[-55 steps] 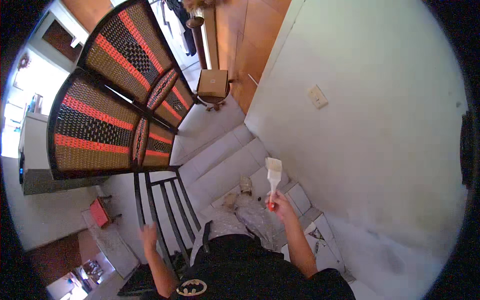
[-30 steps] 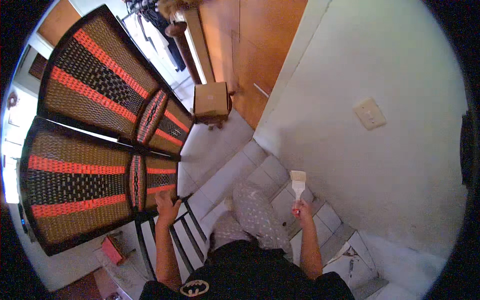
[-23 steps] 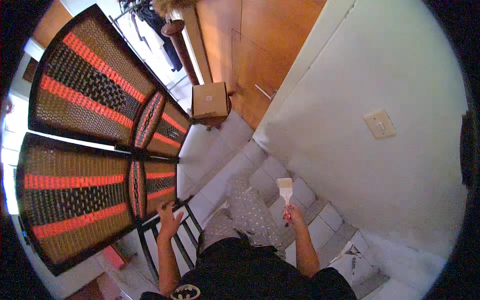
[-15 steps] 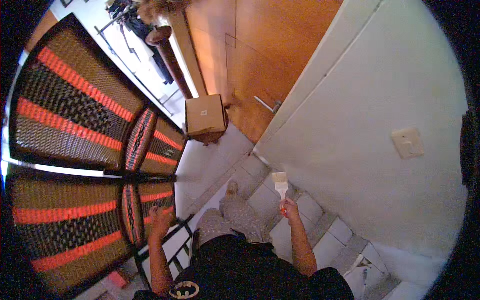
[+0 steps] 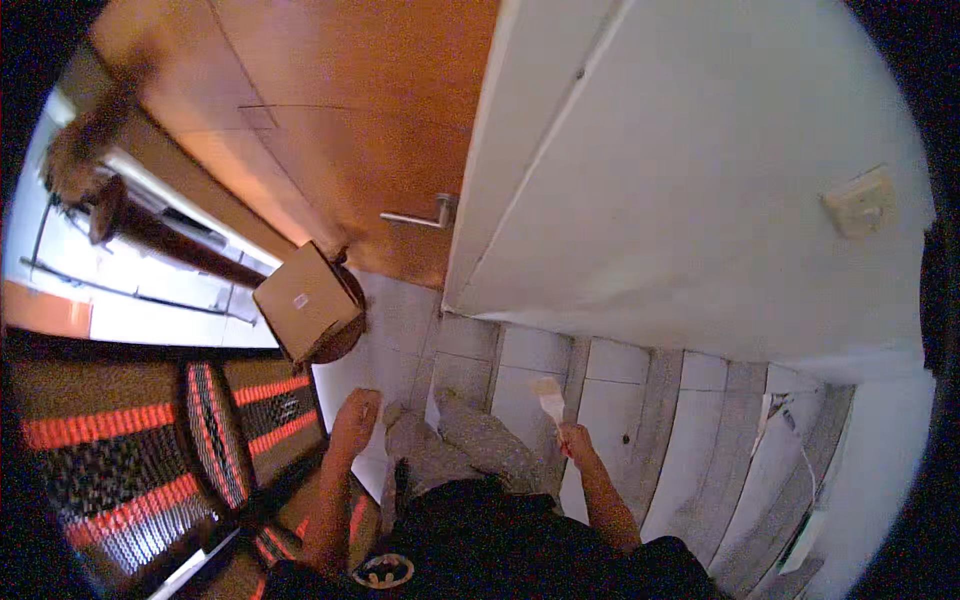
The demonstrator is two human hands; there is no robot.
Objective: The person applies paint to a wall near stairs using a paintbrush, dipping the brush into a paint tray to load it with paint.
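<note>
My right hand point(image 5: 577, 443) grips a flat paintbrush point(image 5: 549, 393) by its handle, with the pale, broad bristles pointing up and away from me. The brush is in the air over white tiles edged with grey bands, touching nothing. My left hand point(image 5: 355, 417) is raised on the left side, its fingers curled in, and I see nothing in it. It is nearest to the woven chair point(image 5: 270, 410), brown with red-orange and black bands, and to the cardboard box point(image 5: 308, 303).
An orange-brown wooden door point(image 5: 350, 150) with a metal handle point(image 5: 420, 217) stands ahead. A white wall point(image 5: 680, 200) with a switch plate point(image 5: 865, 203) fills the right. White-tiled steps point(image 5: 610, 420) run along its foot. The box rests on a round brown support by a wooden post point(image 5: 185, 250).
My view has turned to the right, so the chairs, box and door shift left and more tiled steps show. The brush stays in my right hand. My left hand now appears clear of the chair.
</note>
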